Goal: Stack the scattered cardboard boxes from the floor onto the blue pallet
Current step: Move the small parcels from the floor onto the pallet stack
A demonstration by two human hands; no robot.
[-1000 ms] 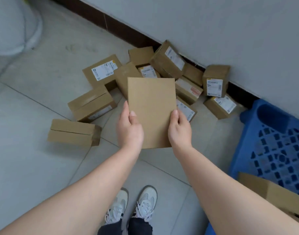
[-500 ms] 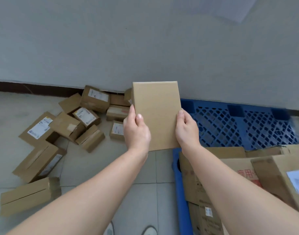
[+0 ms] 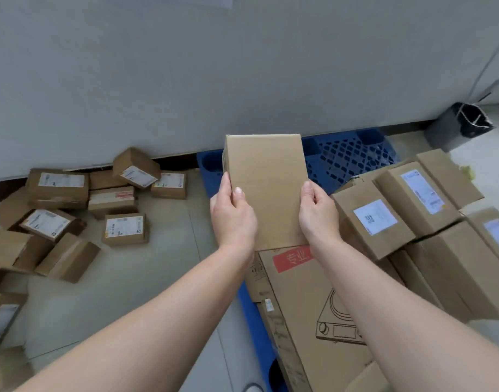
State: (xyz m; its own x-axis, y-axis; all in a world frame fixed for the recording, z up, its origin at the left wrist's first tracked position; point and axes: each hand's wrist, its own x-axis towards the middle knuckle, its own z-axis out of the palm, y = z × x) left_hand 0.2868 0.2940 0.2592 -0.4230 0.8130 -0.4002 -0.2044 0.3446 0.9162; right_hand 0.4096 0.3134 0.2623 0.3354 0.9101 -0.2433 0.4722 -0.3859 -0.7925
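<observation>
I hold a plain brown cardboard box [image 3: 266, 188] in the air with both hands. My left hand [image 3: 232, 216] grips its left edge, thumb on the top face. My right hand [image 3: 317, 215] grips its right edge the same way. The box hangs over the near left part of the blue pallet [image 3: 347, 159], which lies against the wall. Several boxes are stacked on the pallet, among them a large flat carton with a red label [image 3: 304, 301] and labelled boxes [image 3: 375, 222] to the right. Several scattered boxes [image 3: 123, 229] lie on the floor at the left.
A grey wall [image 3: 214, 66] runs behind the pallet and the floor boxes. A dark bin with a bag [image 3: 460, 127] stands at the far right by the wall. Bare tiled floor [image 3: 163, 278] lies between the floor boxes and the pallet.
My view and both hands with the box have swung right, from over the floor boxes to over the pallet. The grip on the box is unchanged.
</observation>
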